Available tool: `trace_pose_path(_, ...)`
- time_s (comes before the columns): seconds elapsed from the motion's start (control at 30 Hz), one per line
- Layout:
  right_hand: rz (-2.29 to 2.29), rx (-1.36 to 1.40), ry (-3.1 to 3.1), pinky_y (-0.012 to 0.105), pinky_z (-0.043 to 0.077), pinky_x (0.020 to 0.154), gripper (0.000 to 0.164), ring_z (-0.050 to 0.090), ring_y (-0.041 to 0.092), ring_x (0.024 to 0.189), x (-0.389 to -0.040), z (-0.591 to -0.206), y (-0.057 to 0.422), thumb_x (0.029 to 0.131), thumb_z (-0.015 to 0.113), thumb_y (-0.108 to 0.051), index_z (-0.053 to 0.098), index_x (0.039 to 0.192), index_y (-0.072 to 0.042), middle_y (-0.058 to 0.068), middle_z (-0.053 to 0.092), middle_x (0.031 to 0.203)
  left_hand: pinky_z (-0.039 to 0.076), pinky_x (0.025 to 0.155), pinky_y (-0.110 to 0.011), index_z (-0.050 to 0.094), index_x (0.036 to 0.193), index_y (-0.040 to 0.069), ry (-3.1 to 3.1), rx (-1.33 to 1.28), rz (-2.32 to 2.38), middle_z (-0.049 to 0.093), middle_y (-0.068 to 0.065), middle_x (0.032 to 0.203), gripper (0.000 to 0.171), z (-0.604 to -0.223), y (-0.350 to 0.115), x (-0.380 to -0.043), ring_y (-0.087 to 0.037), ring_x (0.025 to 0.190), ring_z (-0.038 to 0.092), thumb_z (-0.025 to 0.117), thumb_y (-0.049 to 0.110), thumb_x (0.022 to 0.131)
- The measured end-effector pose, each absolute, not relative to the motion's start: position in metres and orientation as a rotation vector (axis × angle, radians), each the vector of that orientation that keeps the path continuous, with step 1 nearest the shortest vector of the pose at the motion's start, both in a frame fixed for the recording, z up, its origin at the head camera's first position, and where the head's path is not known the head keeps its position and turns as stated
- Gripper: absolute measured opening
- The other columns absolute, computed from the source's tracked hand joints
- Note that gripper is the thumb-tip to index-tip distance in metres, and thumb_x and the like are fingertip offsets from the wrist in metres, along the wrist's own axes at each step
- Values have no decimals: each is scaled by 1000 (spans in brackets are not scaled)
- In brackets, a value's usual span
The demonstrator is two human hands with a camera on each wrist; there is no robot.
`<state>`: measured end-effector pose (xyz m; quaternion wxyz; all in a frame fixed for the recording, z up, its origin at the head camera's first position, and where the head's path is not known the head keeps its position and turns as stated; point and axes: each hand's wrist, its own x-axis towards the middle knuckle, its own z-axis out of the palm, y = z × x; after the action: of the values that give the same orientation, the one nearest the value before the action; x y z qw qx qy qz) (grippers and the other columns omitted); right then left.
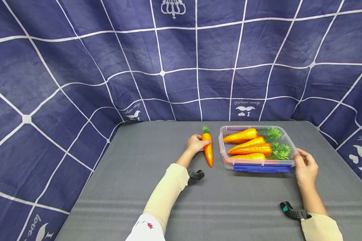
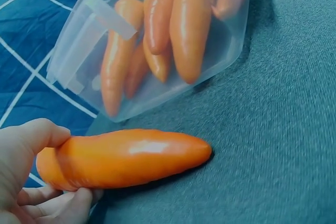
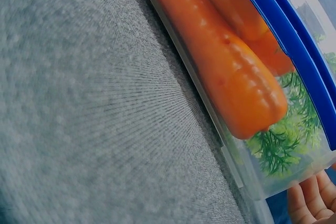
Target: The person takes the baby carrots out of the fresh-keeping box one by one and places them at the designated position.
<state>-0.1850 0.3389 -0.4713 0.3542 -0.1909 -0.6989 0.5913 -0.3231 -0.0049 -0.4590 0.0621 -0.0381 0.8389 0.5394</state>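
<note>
Near its leafy end, an orange carrot (image 1: pixel 209 152) is pinched between the thumb and fingers of my left hand (image 1: pixel 195 144). Its short green top (image 1: pixel 206 129) points to the back and its tip points toward me; in the left wrist view the carrot's smooth body (image 2: pixel 142 156) lies close over the grey surface. To the right stands a clear plastic food container (image 1: pixel 229 165) with several carrots (image 1: pixel 249 149) and their green leaves (image 1: pixel 280 152) inside. My right hand (image 1: pixel 307 169) grips the container's right front corner, thumb toward the near side, fingers along the outer wall.
A blue latch (image 1: pixel 262 168) runs along the container's front. The grey tabletop (image 1: pixel 132 187) extends to the left and in front. Behind it hangs a dark blue cloth (image 1: pixel 181 83) with white lines. Black straps (image 1: pixel 196 174) sit at both wrists.
</note>
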Motion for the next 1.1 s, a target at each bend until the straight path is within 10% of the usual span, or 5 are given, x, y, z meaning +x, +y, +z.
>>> trace_pose_path(0.67,1530,-467,-1783,9,37,53,31,46,-4,53,-186,-474,338,90,56,-4,67,92,-32,-21,55,65,50,49,-19,67,95,1,2737,-57,1377,64,-4,72,40,-459,8,-314,-11,52,61,81,34,76)
trace_pose_path(1.1,1532,-474,-1785,9,37,53,31,46,-4,53,-186,-474,338,90,56,-4,67,92,-33,-21,55,65,49,70,-27,70,101,2,2920,45,1160,69,-9,91,47,-454,4,-312,-26,87,64,77,42,77)
